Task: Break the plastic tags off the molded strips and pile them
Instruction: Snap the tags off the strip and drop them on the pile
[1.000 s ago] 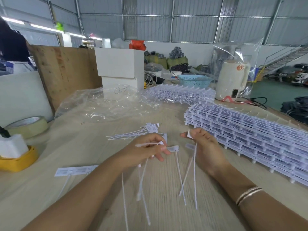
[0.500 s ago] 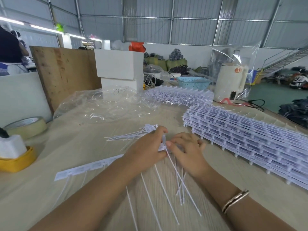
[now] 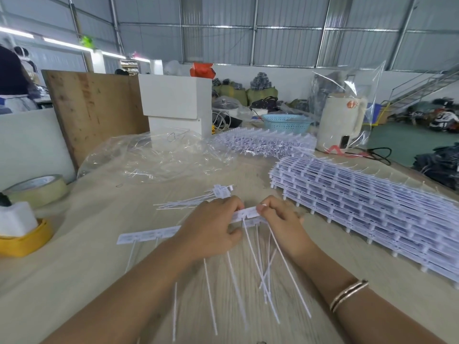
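A white molded strip of tags (image 3: 149,236) runs across the table in front of me, its thin tails hanging toward me. My left hand (image 3: 211,227) grips the strip near its right part. My right hand (image 3: 280,222) pinches the end tag (image 3: 249,212) of the same strip between thumb and fingers, and also holds loose tails. Just beyond my hands lies a small pile of broken-off tags (image 3: 198,199), heads to the right, tails to the left.
A tall stack of unbroken strips (image 3: 367,207) fills the right side, with a second heap (image 3: 263,142) behind it. Crumpled clear plastic (image 3: 149,155) lies at the back, a tape roll (image 3: 37,189) and a yellow holder (image 3: 24,242) at the left. A white kettle (image 3: 340,125) stands far right.
My hands were apart a second ago, each with a separated tag. They have come together on the strip, and my right hand now pinches its end tag.
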